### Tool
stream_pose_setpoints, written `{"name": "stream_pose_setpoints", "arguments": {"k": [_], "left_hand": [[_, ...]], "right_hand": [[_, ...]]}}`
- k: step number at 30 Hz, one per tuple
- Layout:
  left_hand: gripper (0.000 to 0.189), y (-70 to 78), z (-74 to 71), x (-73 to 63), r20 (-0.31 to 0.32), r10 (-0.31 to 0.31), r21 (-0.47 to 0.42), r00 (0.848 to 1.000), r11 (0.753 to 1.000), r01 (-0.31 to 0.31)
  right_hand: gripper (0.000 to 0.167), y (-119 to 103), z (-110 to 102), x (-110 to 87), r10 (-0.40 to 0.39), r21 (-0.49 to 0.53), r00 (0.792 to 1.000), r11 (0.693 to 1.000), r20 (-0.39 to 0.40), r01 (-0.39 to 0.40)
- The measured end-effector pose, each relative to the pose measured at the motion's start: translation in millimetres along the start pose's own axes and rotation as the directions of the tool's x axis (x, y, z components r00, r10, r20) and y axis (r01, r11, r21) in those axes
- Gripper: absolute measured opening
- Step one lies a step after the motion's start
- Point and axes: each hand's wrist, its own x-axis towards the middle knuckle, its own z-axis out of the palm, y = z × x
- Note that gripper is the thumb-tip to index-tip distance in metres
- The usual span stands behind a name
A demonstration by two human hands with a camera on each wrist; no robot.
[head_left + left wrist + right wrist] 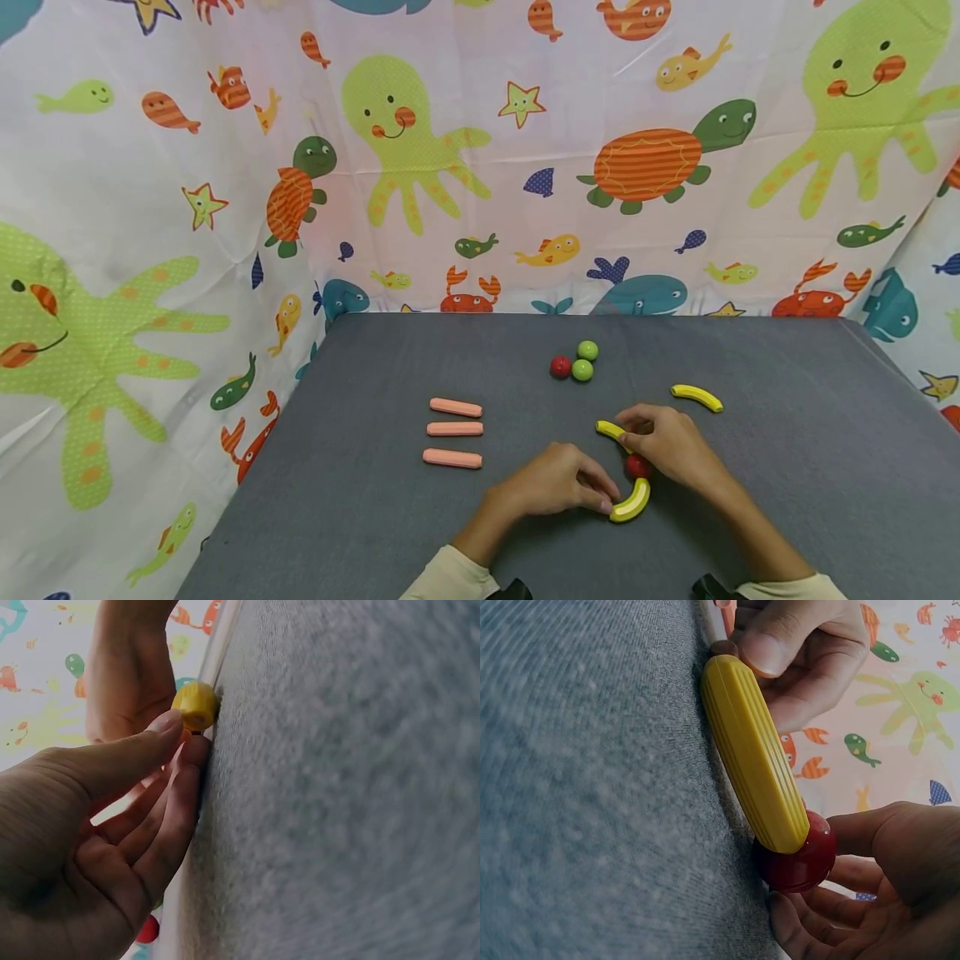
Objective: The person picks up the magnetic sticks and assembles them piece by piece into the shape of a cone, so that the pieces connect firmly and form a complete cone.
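Observation:
Two curved yellow toy bananas, an upper one (611, 430) and a lower one (632, 503), lie on the grey table with a glossy red ball (638, 467) between their ends. My left hand (558, 482) pinches the left tip of the lower banana between thumb and fingers. In the right wrist view, the other end of that banana (754, 754) meets the red ball (799, 862). Over the upper banana, my right hand (670, 442) holds it with thumb and index finger, partly covering it. Its grip is hidden behind the ball in the right wrist view.
Another toy banana (697, 397) lies to the right, beyond my right hand. Farther back sit a red ball (560, 367) and two green balls (582, 370) in a cluster. Three pink sausages (454, 429) are stacked in a column at left. A printed curtain (465, 167) hangs behind the table.

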Motion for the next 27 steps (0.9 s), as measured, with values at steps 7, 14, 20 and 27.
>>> {"name": "stream_pose_setpoints", "arguments": {"k": [7,14,20,27], "left_hand": [[0.023,-5.6,-12.3,-2.0,-0.129,-0.003,-0.040,0.992,0.999,-0.003],[0.031,-9.7,-26.5,-9.6,-0.389,-0.059,-0.141,0.919,0.990,0.004],[0.027,-11.1,-41.0,-4.3,-0.562,-0.046,-0.161,0.826,0.986,-0.054],[0.032,-18.5,-55.9,13.1,-0.685,-0.077,-0.223,0.725,0.969,-0.108]], "right_hand": [[0.025,-0.3,-2.0,-2.1,0.030,-0.007,0.999,1.000,0.038,-0.029],[0.020,-1.1,1.1,-0.9,0.045,-0.013,0.998,0.999,0.054,-0.044],[0.018,-1.9,2.2,-0.5,0.057,-0.006,0.997,0.998,0.052,-0.056],[0.017,-2.6,0.7,-1.6,0.072,0.008,0.995,0.997,0.062,-0.073]]}}
